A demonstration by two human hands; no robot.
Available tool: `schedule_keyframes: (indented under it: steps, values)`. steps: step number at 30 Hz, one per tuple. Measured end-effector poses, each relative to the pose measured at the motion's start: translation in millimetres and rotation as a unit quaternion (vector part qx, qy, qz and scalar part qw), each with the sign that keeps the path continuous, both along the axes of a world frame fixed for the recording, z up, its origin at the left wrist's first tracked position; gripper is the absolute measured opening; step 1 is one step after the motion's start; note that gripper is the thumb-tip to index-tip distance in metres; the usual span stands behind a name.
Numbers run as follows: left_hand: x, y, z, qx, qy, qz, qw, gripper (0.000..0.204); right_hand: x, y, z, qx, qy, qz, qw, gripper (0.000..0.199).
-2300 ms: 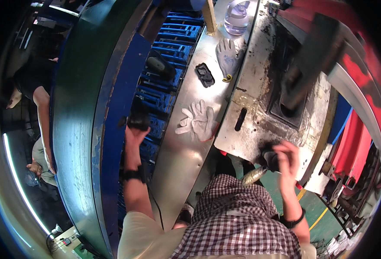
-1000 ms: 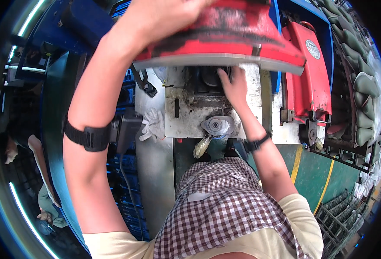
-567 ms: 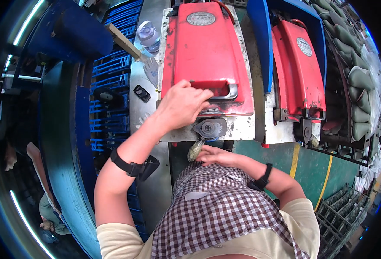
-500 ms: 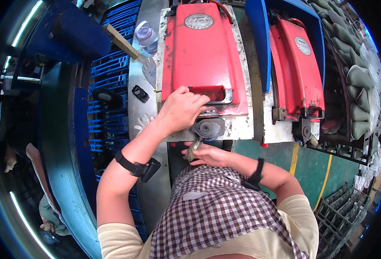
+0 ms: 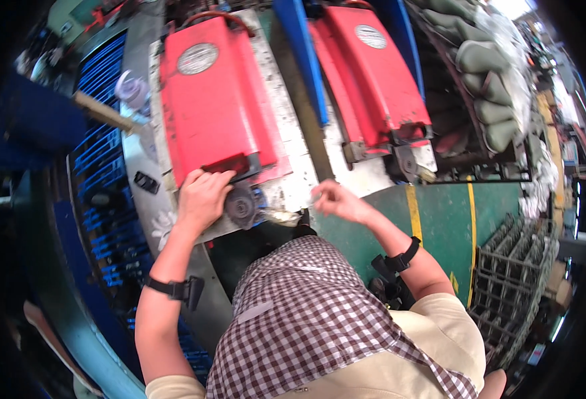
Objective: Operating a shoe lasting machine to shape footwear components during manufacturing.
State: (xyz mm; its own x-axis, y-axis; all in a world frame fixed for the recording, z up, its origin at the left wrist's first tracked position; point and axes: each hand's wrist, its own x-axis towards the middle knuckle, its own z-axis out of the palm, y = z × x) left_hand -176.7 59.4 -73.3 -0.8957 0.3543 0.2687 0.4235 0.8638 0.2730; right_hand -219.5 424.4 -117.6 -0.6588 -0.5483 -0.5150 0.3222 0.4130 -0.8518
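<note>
bright daylight | glare upper right | soft shadows | fisheye-bent, dark rim

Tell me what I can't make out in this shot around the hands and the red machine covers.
Head view only:
- Left hand: fingertips curl over the lower lip of the left red cover, so the grip is hidden.
- Right hand: whatever it pinches is too small and blurred.
- Round metal part: half covered by the left hand.
- Person's lap and bench front: blocked by the checked headscarf.

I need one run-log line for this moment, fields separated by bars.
left hand: on front edge of closed red metal machine cover | right hand: raised, pinching small item, unclear | round dark metal disc: beside left hand
</note>
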Motion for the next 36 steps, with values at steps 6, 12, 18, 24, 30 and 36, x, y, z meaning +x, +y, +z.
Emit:
schedule_keyframes:
  steps: [6, 12, 18, 24, 30, 36]
  values:
    - [-7.7, 47.2, 37.1, 0.147, 0.082, 0.052, 0.984, 0.043, -53.0, 179.6, 18.7, 0.428, 0.547, -0.229, 0.682, 0.02]
    - [-49.7, 172.0, 32.4, 0.099, -0.041, -0.108, 0.988, 0.062, -28.0, 196.6, -18.8, 0.567, 0.266, -0.268, 0.733, 0.05]
    - [-81.6, 240.0, -5.1, -0.022, -0.131, -0.172, 0.976, 0.077, 51.3, 129.9, 12.9, 0.49, 0.215, -0.295, 0.791, 0.042]
    - [-111.2, 247.6, 12.2, 0.012, 0.04, -0.184, 0.982, 0.079, -3.5, 145.2, 33.0, 0.414, 0.487, -0.08, 0.765, 0.019]
    - [-153.2, 246.0, 102.2, 0.203, 0.144, -0.159, 0.955, 0.071, -144.2, 128.1, -10.1, 0.386, 0.48, -0.116, 0.779, 0.07]
    - [-216.7, 236.5, 188.9, 0.263, 0.251, -0.112, 0.925, 0.056, -223.3, 107.3, -48.5, 0.424, 0.389, -0.188, 0.796, 0.094]
